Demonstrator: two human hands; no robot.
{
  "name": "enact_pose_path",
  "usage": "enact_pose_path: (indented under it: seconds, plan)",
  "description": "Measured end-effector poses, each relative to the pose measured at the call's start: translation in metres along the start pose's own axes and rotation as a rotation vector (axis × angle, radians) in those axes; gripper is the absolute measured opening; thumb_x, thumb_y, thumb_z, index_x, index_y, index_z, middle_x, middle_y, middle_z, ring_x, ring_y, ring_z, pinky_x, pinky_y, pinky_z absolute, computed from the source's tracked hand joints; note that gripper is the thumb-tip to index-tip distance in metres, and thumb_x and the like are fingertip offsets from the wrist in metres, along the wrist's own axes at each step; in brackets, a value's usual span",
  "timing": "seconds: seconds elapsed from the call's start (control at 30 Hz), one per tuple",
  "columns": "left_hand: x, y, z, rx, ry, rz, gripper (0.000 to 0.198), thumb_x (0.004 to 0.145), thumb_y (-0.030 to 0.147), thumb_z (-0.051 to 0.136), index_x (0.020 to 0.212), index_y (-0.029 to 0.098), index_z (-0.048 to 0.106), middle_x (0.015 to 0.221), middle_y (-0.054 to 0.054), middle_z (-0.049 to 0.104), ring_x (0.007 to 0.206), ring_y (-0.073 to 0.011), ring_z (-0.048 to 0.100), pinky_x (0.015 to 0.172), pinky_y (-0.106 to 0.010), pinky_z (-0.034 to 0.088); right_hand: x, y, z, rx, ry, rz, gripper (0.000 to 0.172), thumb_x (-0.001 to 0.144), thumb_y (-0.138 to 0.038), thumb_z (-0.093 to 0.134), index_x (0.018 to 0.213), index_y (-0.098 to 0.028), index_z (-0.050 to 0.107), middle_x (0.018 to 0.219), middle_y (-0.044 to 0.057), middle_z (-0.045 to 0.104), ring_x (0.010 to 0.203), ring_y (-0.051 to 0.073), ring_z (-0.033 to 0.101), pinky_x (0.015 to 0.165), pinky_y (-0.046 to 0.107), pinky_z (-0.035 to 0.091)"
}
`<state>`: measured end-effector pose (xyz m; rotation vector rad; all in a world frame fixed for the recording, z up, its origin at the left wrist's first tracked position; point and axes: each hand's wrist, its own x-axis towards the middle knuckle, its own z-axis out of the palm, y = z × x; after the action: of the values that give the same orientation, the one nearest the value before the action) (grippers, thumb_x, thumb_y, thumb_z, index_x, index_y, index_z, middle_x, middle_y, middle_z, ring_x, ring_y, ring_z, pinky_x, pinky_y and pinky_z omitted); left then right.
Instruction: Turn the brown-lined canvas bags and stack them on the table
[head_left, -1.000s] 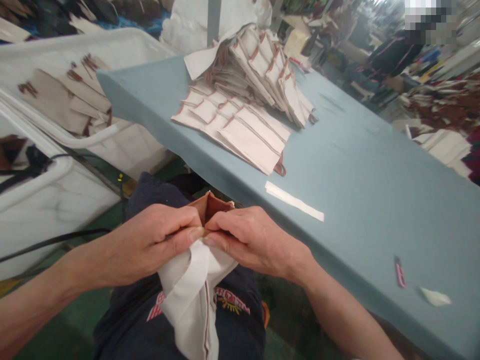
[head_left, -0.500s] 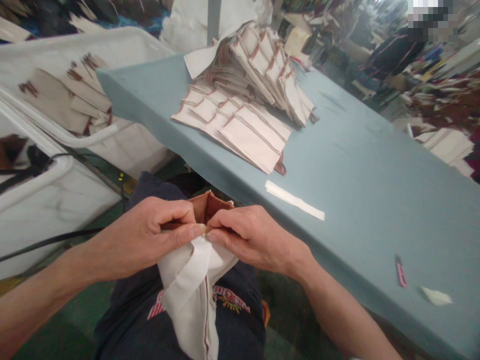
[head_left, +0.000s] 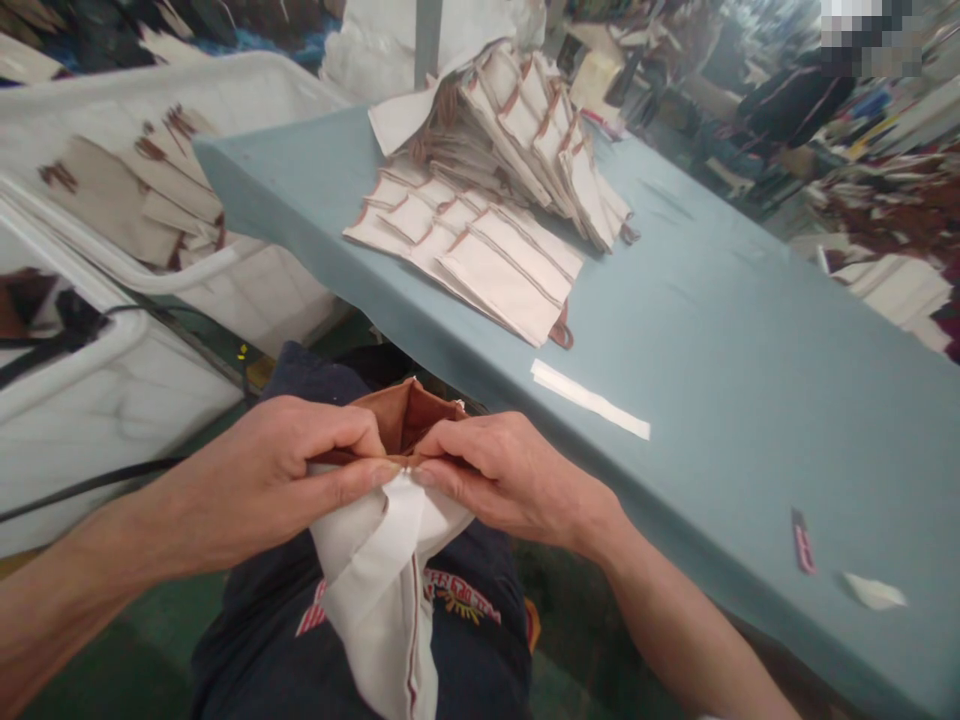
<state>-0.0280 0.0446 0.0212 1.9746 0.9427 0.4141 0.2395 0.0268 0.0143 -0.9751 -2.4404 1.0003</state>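
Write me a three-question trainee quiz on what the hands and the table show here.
1. True or false: the left hand and the right hand both pinch the top edge of the white fabric piece.
2. Multiple choice: where does the white strip lie? A, on the blue table; B, in the left hand; C, in the right hand.
3. Fill in the blank: the lining seen in the open top of the white fabric piece is ___ in colour.

Key: 1 true; 2 A; 3 brown.
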Motion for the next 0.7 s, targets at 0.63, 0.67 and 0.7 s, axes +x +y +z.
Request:
enact_pose_path:
  seconds: [0.63, 0.67, 0.7]
  plan:
    - [-0.004, -0.014, -0.005, -0.068, -0.039, 0.001, 0.044, 0.109, 0.041, 0.059, 0.071, 0.02, 0.067, 0.065, 0.005, 0.062, 0.057, -0.0099, 0.053, 0.051, -0.016, 0.038, 0.001, -0.001, 0.002, 0.027, -0.021, 0.014, 0.021, 0.119, -0.031, 0.06, 0.108, -0.02, 0.073, 0.097, 0.005, 0.083, 0.085, 0.017, 0.074, 0.077, 0.026, 0.047]
    - [-0.004, -0.014, -0.005, -0.059, -0.039, 0.0, 0.044, 0.109, 0.041, 0.059, 0.071, 0.02, 0.067, 0.064, 0.006, 0.061, 0.056, -0.0099, 0.052, 0.05, -0.017, 0.038, 0.001, -0.001, 0.002, 0.028, -0.018, 0.01, 0.021, 0.119, -0.03, 0.06, 0.108, -0.019, 0.074, 0.098, 0.006, 0.083, 0.086, 0.017, 0.074, 0.077, 0.026, 0.047]
    - [-0.005, -0.015, -0.005, -0.062, -0.052, -0.008, 0.044, 0.109, 0.042, 0.059, 0.072, 0.02, 0.067, 0.064, 0.006, 0.061, 0.056, -0.0101, 0.051, 0.05, -0.017, 0.038, 0.001, -0.002, 0.002, 0.033, -0.017, 0.007, 0.02, 0.119, -0.03, 0.061, 0.108, -0.019, 0.074, 0.099, 0.006, 0.084, 0.086, 0.017, 0.075, 0.078, 0.026, 0.048]
